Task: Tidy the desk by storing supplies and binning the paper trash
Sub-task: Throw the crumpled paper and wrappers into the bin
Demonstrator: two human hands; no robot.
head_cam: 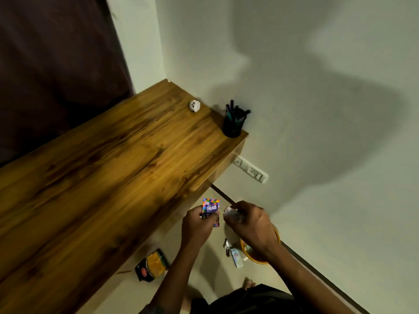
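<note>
My left hand (196,225) grips a small purple "GEMS" wrapper (211,207) just past the wooden desk's (108,168) right end. Beside it, my right hand (251,225) grips a crumpled shiny wrapper (230,214). Both hands hang over the floor, above an orange bin (277,237) that my right wrist partly hides. A crumpled white paper ball (194,106) lies on the desk near its far corner. A black pen holder (233,123) with several pens stands at the desk's far right corner by the wall.
On the floor lie an orange-and-black snack bag (152,265), a small white carton (236,257) and a dark wrapper (226,247) beside the bin. A wall socket strip (250,169) sits below the desk's end. A dark curtain (56,64) hangs behind the desk.
</note>
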